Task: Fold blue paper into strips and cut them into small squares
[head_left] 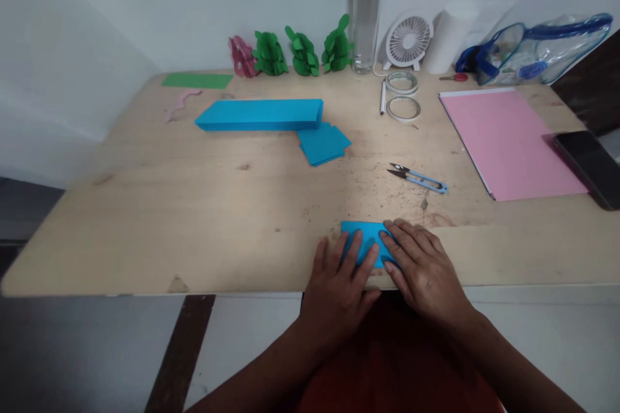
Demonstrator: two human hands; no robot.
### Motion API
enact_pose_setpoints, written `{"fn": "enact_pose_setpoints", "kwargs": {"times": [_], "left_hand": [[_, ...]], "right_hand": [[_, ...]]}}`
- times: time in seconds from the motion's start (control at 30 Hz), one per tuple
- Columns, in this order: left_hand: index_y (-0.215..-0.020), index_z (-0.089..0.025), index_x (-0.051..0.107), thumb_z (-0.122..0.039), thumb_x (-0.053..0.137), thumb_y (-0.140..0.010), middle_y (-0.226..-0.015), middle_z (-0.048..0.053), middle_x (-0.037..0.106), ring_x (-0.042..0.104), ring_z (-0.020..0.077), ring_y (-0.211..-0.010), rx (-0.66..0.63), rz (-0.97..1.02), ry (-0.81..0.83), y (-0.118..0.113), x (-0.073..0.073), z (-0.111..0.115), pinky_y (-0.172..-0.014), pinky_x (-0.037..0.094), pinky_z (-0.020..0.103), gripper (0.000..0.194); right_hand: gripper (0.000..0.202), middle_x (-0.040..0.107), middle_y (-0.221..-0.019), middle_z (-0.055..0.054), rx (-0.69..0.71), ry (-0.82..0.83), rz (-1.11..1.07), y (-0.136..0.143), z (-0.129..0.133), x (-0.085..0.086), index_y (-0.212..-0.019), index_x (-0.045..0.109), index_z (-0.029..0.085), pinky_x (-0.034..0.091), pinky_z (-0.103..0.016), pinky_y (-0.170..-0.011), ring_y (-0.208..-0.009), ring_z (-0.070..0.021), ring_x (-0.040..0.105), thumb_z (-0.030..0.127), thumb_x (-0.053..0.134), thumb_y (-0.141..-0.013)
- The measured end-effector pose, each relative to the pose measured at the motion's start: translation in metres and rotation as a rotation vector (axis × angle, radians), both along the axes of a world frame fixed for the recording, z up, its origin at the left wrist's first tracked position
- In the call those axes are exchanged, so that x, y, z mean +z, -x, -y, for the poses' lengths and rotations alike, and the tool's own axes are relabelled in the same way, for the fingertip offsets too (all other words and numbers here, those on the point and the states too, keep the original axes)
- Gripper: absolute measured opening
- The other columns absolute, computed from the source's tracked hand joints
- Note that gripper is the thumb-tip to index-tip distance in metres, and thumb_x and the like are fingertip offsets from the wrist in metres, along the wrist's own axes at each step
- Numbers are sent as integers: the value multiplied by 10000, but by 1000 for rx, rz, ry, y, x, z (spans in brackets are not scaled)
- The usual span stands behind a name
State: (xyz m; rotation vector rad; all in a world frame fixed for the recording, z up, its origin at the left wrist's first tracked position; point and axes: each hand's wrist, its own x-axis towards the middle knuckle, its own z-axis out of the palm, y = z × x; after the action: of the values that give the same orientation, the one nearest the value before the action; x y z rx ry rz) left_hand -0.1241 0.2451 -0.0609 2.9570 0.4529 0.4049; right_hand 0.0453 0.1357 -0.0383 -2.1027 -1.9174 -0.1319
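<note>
A small blue paper rectangle (368, 230) lies flat at the table's front edge, under both hands. My left hand (341, 281) rests on its left part with the fingers spread. My right hand (426, 264) lies flat over its right end, hiding that side. Farther off sit several blue paper squares (323, 144), loosely stacked. Partly over them is a pile of long blue paper strips (261, 115). To the right of the squares, a pair of thread snips (419, 179) with light blue handles lies on the wood.
Along the wall stand green paper shapes (305, 51), a pink one (242, 57), a glass bottle (367, 26) and a small fan (409, 40). Tape rolls (403, 109), a white pen (382, 97), pink paper (513, 145), a phone (588, 168) and a clear pouch (557, 48) are at right.
</note>
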Motion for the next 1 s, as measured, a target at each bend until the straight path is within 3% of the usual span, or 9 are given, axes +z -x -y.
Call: {"fn": "enact_pose_setpoints", "kwargs": {"times": [0.37,0.7,1.0], "left_hand": [[-1438,-228,385,-550,470,-897,-1490,103,395,350,334,-1349,11,-13,-6,-1,1,1,-1110,182,530,635],[-1400,-269,438,-499,522,-886,-1520,76,350,244,334,-1412,-45,13,6,10,3,-2,-1136,108,565,570],[-1420,-257,413,-509,527,-881,-1515,104,350,262,353,-1402,-56,-2,0,13,2,0,-1129,120,560,607]], "right_hand": [[406,534,-1378,-136,27,4,13,-4,0,-1,-1284,567,97,390,-481,-1010,-1292,-297,435,289,484,-936],[406,546,-1368,-119,37,14,-16,-7,-1,1,-1288,565,118,396,-475,-1001,-1273,-291,452,309,484,-939],[409,546,-1366,-121,50,7,-17,-9,-2,2,-1292,557,110,401,-476,-997,-1271,-292,447,306,487,-940]]}}
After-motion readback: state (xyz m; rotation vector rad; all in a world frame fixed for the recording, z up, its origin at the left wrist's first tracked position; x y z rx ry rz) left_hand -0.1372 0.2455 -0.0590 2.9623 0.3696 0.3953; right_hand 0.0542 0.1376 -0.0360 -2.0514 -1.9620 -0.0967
